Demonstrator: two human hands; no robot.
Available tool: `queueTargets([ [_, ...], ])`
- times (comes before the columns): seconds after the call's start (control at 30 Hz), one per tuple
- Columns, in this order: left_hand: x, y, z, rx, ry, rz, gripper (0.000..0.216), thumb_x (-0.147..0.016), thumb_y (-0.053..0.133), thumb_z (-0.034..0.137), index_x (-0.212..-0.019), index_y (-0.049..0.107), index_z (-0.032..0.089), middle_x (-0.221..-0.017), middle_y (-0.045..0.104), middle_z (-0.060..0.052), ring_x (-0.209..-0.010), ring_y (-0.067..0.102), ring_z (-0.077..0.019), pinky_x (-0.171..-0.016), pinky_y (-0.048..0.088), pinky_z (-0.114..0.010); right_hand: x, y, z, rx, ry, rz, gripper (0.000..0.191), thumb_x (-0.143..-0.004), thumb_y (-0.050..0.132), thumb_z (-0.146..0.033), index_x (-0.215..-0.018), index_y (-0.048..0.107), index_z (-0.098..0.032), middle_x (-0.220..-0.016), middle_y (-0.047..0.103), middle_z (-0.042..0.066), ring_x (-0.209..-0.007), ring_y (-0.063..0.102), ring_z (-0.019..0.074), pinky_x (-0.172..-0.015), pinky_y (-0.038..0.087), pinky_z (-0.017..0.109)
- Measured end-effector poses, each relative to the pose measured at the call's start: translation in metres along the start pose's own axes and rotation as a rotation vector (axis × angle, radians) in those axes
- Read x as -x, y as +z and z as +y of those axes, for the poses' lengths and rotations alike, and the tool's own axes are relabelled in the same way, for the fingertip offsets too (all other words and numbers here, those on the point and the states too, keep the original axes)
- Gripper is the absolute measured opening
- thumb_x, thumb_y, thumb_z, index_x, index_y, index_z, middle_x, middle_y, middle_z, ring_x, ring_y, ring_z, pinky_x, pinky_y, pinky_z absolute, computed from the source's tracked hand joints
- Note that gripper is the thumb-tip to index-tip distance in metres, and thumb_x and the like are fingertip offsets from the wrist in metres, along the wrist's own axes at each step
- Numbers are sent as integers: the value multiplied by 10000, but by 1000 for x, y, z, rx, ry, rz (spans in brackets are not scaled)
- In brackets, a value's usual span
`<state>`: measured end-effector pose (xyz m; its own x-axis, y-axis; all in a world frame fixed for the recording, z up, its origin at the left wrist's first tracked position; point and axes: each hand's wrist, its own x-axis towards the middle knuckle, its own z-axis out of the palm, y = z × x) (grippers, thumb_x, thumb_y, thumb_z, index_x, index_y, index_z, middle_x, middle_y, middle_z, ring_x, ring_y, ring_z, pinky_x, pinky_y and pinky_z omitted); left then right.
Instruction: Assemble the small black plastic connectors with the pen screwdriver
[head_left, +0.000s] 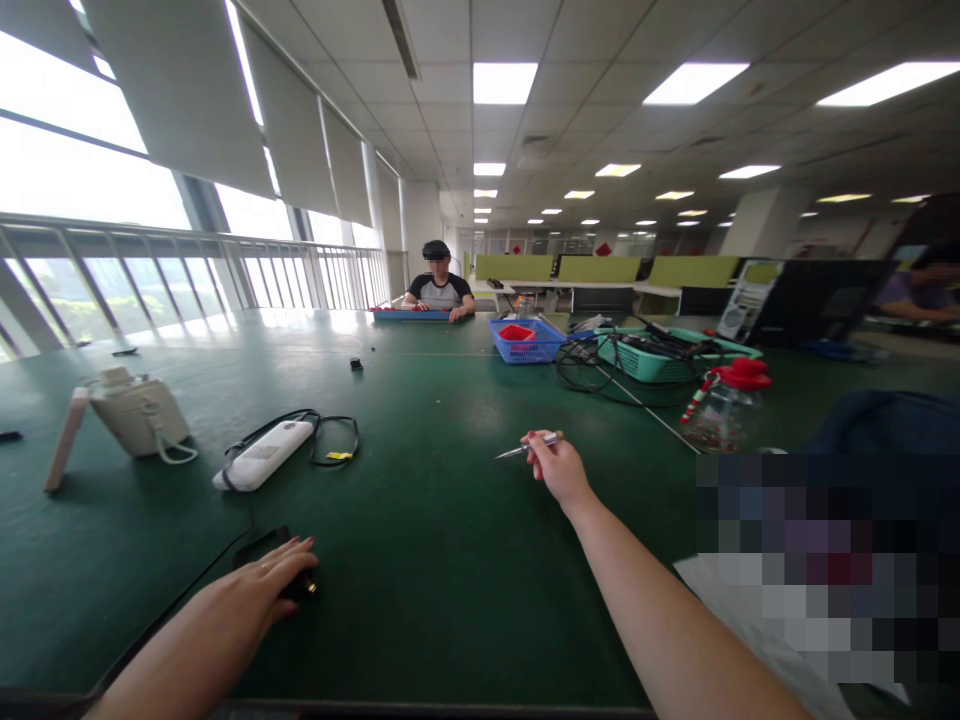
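Observation:
At the lower left, my left hand (266, 585) is closed over a small black device (302, 586) with a gold-coloured tip. The fingers lie along its top and the thumb is at its near side, so much of the device is hidden. Right of centre, my right hand (556, 468) pinches a slim silver pen-like tool (514, 453) just above the table. Its narrow point faces left; I cannot tell its exact kind. Beyond my left hand lies a white oblong device (268, 455) with a black strap (356, 432) looped beside it.
The green table (420, 560) carries a beige bottle (139, 410) at left. To the right are a blue basket (527, 350), a green basket (645, 365) heaped with cables, and a red-lidded jar (724, 410). A person (439, 290) sits at the far end behind a blue tray (412, 315).

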<state>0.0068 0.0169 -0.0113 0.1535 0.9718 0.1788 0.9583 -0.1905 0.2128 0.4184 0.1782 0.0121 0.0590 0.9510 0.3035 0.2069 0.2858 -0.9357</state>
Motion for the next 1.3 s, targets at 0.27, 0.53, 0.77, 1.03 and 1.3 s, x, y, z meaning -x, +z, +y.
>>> queueTargets([
  [0.27,-3,-7,6,-19,28,6,417,-800,564,267,-1196,696,250,-1317,647,-45,-1203,622,-272,-1071,460,-400,-2,-1,2,6,-15,3,380,-870,536,-508,-847,671,-154,-625,578,-2,-447,502,99,-453,408,236],
  [0.53,4,0,7,-90,107,146,411,-825,591,381,-1204,692,258,-1280,679,-55,-1176,642,-291,-1033,501,-430,0,0,0,-5,-2,7,377,-863,542,-509,-847,667,-154,-617,571,-11,-439,490,94,-445,397,235],
  [0.77,2,6,-4,-65,174,210,326,-842,599,464,-1092,733,304,-1223,711,-33,-1143,663,-285,-996,535,-433,0,-1,0,0,3,-7,366,-876,527,-491,-858,665,-153,-624,570,-13,-449,491,92,-452,398,230],
  [1.03,4,10,1,11,86,271,397,-864,551,470,-1164,683,245,-1256,692,-68,-1144,663,-273,-998,536,-415,3,0,-7,8,7,2,337,-882,533,-463,-850,668,-156,-621,575,-8,-450,498,95,-456,410,230],
  [1.3,7,-7,9,146,-109,378,428,-739,661,557,-1048,682,262,-1090,762,-36,-948,738,-255,-821,608,-311,4,-1,-9,27,-9,-5,368,-879,541,-501,-836,679,-163,-614,587,-5,-453,510,99,-457,426,230],
])
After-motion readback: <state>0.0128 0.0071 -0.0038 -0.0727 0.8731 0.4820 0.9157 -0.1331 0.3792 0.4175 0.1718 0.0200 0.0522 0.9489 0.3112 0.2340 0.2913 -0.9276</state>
